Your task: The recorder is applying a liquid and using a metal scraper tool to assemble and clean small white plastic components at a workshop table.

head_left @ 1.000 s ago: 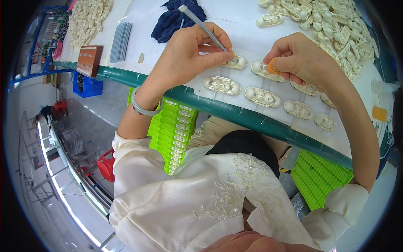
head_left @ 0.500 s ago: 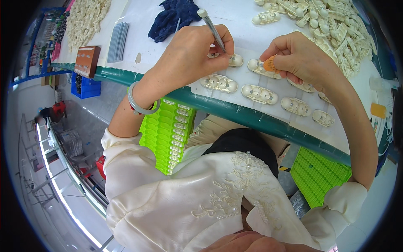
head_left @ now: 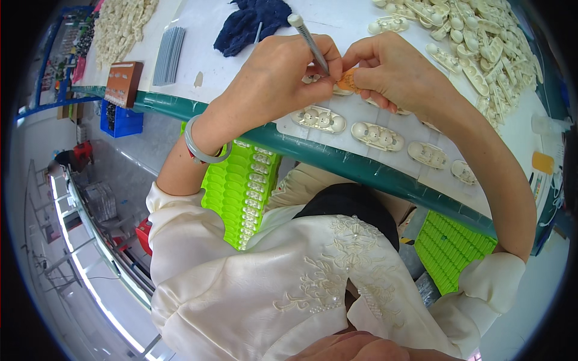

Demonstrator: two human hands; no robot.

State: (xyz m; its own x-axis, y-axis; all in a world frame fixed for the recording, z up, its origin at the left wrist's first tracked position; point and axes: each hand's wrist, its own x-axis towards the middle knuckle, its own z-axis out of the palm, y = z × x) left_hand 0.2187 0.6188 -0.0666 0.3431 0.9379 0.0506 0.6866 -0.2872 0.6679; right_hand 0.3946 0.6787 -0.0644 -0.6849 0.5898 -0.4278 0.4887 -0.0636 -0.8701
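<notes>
My left hand (head_left: 280, 75) grips a slim grey pen-shaped tool (head_left: 308, 40), its tip down among the fingers. Close against it, my right hand (head_left: 397, 72) is closed, with an orange knobbly cover or pad (head_left: 348, 79) at its fingertips; I cannot tell whether it is worn or held. Beneath the meeting fingertips shows the edge of a cream oval part (head_left: 343, 92), mostly hidden. Nearer me, a row of like parts with round bumps lies along the table edge, among them one oval part (head_left: 319, 119) and another (head_left: 377, 136).
Heaped cream parts (head_left: 481, 51) cover the table's far right; another pile (head_left: 123, 27) lies far left. Around the hands are a dark blue cloth (head_left: 250, 27), grey strips (head_left: 169, 57) and a brown block (head_left: 123, 84). Green trays (head_left: 226, 186) stand below the green table edge (head_left: 337, 153).
My right hand has moved left with the orange piece, from a neighbouring oval part to beside my left hand. The row of parts has shifted slightly right and nearer. My left hand barely moved.
</notes>
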